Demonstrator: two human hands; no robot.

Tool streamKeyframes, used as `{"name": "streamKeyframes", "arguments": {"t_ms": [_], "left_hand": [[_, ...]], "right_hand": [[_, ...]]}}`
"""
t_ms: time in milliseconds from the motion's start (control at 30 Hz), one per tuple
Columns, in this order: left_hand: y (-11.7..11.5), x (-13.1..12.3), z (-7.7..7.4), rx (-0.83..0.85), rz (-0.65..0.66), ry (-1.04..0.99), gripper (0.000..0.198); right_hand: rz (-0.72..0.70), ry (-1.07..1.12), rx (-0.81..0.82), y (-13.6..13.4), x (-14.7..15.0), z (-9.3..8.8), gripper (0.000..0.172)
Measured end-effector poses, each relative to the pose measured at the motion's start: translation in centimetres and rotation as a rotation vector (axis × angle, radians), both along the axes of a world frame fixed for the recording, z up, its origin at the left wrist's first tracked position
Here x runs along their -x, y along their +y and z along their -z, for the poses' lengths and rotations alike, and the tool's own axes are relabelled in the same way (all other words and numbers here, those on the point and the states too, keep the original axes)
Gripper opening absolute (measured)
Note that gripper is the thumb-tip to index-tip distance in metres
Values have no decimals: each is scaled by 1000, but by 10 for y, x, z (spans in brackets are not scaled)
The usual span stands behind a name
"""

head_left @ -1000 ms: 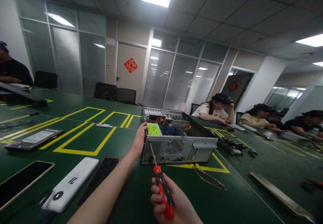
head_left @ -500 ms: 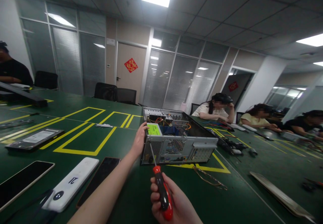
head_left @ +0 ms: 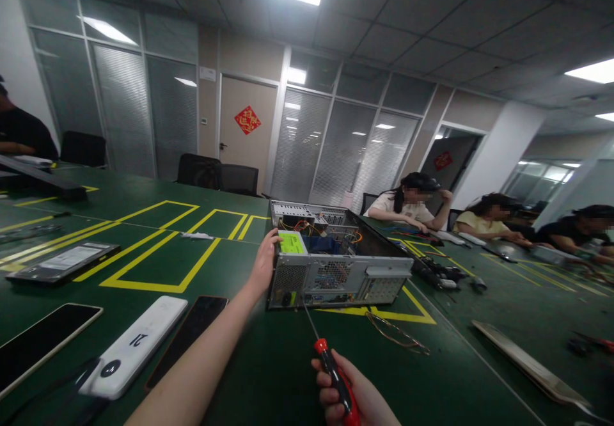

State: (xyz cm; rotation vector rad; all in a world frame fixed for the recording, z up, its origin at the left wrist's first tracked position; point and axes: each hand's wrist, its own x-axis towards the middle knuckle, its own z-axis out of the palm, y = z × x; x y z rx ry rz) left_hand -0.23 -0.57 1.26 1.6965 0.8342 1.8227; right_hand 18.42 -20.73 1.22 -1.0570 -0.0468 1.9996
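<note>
An open grey computer case [head_left: 336,272] lies on its side on the green table [head_left: 268,362], showing coloured wires and a power supply with a green label [head_left: 291,242]. My left hand [head_left: 265,261] rests against the case's near left corner, thumb over the top edge. Low in the view, my right hand [head_left: 357,400] is closed around a red and black screwdriver [head_left: 336,378]. Its thin shaft points up toward the case's rear panel, with the tip just short of the lower edge.
A white device marked 21 [head_left: 132,349], two dark phones [head_left: 41,343] and a tablet [head_left: 62,261] lie at left. A loose wire [head_left: 396,333] and a flat panel [head_left: 522,362] lie at right. Other people sit at the far right [head_left: 412,205] and far left [head_left: 19,133].
My right hand has drawn the screwdriver back and to the right, so its tip has come away from the case's rear panel. My left hand stays on the case.
</note>
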Motion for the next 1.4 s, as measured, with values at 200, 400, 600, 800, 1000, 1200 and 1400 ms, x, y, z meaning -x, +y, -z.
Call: {"name": "streamKeyframes", "arguments": {"t_ms": [200,400,600,800,1000,1200,1400], "left_hand": [[1,2,0,15,-4,1,48],[1,2,0,10,6,-10,45],[1,2,0,5,9,-5,43],[0,2,0,2,7,2,46],[0,2,0,13,-4,7,46],[-1,2,-1,5,2,8,45],[-1,3,-1,6,-2,12,46]], "right_hand": [[17,60,96,4,-3,16,43],[46,87,95,4,-3,23,46],[12,33,59,4,-3,23,47],[-2,47,53,4,-4,24,46],[-3,59,59,5,-6,29,38],[-13,-22,21,5,-3,28,42],[-39,-164,-17,5,-3,25,38]]}}
